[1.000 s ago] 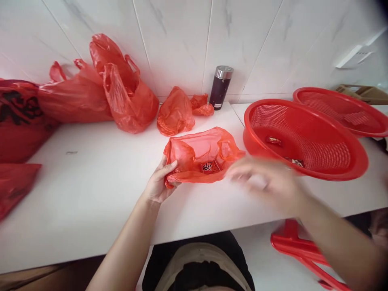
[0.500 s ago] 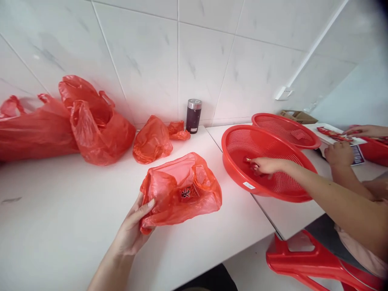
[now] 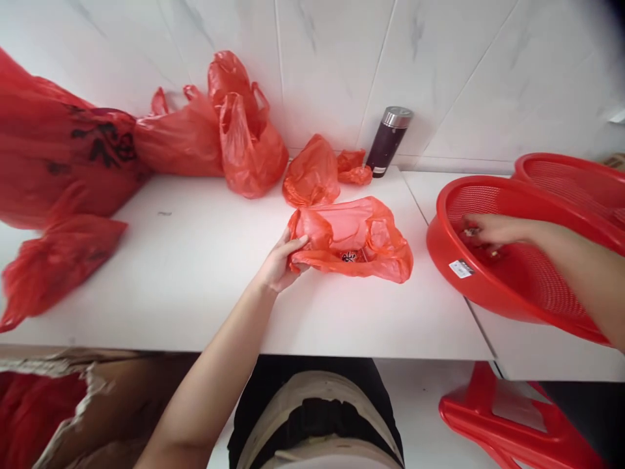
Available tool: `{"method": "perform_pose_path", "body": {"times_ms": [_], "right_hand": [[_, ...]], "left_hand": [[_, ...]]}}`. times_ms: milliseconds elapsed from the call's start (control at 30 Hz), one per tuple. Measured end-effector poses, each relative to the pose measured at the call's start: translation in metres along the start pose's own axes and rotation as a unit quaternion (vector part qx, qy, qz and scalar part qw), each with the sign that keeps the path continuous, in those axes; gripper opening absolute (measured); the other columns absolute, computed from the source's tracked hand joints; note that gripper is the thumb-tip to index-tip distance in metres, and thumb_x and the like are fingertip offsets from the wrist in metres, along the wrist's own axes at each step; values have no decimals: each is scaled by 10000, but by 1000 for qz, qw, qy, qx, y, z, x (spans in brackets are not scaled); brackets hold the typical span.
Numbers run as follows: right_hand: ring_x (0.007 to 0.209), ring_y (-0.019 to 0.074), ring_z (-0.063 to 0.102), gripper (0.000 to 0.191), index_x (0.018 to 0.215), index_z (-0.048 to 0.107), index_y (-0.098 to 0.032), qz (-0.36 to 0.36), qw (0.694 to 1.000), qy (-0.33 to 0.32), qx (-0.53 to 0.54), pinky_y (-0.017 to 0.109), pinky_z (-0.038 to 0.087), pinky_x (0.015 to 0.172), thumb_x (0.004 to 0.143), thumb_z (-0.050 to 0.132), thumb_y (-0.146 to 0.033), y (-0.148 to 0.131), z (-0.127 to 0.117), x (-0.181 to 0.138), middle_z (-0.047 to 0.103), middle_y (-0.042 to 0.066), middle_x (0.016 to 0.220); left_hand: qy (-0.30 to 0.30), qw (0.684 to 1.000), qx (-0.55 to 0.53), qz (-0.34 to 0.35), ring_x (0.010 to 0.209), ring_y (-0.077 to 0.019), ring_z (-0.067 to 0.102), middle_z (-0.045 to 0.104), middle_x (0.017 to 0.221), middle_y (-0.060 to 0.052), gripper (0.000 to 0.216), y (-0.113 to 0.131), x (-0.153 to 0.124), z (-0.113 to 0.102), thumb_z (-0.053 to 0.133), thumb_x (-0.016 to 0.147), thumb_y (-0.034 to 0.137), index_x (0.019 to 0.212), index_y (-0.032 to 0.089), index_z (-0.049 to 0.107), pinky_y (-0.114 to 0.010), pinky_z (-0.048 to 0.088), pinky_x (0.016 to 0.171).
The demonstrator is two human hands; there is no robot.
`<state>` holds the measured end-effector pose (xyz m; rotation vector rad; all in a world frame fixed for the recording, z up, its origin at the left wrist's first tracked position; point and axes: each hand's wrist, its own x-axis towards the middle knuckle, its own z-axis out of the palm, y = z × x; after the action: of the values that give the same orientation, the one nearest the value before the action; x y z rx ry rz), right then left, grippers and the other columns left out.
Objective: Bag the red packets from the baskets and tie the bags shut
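My left hand (image 3: 284, 262) is closed on the near left rim of a thin red plastic bag (image 3: 317, 257), thumb on top and fingers underneath. The bag's mouth gapes upward above the white table. Inside it a small packet (image 3: 352, 256) with black printed characters shows in part. My right hand is out of the picture. Just right of the bag, another person's hand (image 3: 491, 229) reaches into a red perforated plastic basket (image 3: 444, 244); its fingers are on small objects too blurred to name.
Several knotted red bags (image 3: 251, 159) stand along the tiled wall, beside a dark tumbler (image 3: 388, 143). A large red bag (image 3: 53, 153) lies left. A second basket (image 3: 561, 169) is behind the first. Below the table are a torn cardboard box (image 3: 83, 404) and a red stool (image 3: 512, 417).
My view has swung left and down, bringing the left-hand bags and the cardboard box into sight. My left hand keeps its hold on the bag. The other person's hand stays in the basket.
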<state>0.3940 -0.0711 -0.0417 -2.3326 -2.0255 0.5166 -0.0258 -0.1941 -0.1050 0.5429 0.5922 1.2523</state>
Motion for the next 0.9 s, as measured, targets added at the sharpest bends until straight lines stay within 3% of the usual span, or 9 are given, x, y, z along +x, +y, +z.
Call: {"method": "perform_pose_path", "body": {"times_ms": [67,100,233,367,467,567,633,767,900], "right_hand": [[530,77,578,235,1010,612,-148,39,996,-44,65,287,418,544,792,653,-71,-10,-19,-5,659,104,804],[566,68,593,295,1099,585,-137,37,994,-20,99,290,431,573,814,639,-84,-20,-30,-12,661,120,868],[660,59,627,450,1267,489,-145,-135,960,119,215,316,450,643,841,627,-103,-90,-52,-64,649,98,991],[720,73,624,531,1305,397,-153,-318,901,64,287,275,491,686,830,606,-37,-175,-9,-116,607,82,1088],[836,154,639,493,1277,425,-179,-339,918,6,204,276,524,712,824,600,-93,-213,46,-127,597,103,1150],[1038,273,606,555,1339,442,-242,-327,944,-30,0,339,505,808,816,625,-228,-223,83,-123,538,124,1301],[1133,328,556,581,1373,444,-260,-321,945,-26,-62,381,486,839,817,609,-290,-219,88,-120,496,128,1369],[1174,331,525,550,1324,534,-256,-342,934,7,-104,391,460,878,781,611,-294,-199,65,-116,536,103,1346],[1163,289,533,505,1287,582,-251,-368,911,118,-146,364,439,890,785,615,-282,-176,35,-118,555,78,1334]], "left_hand": [[-8,1000,-6,-5,444,-12,506,615,720,68,618,4,0,1,736,725,145,1278,302,511,-66,333,366],[-16,1000,-2,-6,439,-9,496,609,713,69,580,6,0,3,735,726,151,1250,289,528,-66,329,367],[-72,994,77,9,430,-12,474,600,722,52,447,19,-6,21,725,739,159,1151,233,565,-85,276,351],[-65,981,183,-10,440,-28,471,586,703,44,386,30,-16,39,713,741,139,1091,221,573,-115,265,364],[-20,974,224,-10,405,-24,426,544,632,61,354,37,-25,43,688,741,117,1059,224,575,-116,242,362],[0,970,243,1,394,-21,417,518,612,68,397,43,-35,41,660,743,89,1100,238,573,-110,236,362],[13,967,255,5,392,-26,422,523,621,62,437,48,-40,39,636,748,70,1142,245,566,-113,235,357],[48,962,267,18,378,-37,425,511,591,62,431,58,-42,32,574,778,39,1157,241,555,-120,239,350],[89,956,275,52,366,-26,424,525,569,49,215,70,-35,25,543,803,27,951,179,584,-116,230,341]]}}
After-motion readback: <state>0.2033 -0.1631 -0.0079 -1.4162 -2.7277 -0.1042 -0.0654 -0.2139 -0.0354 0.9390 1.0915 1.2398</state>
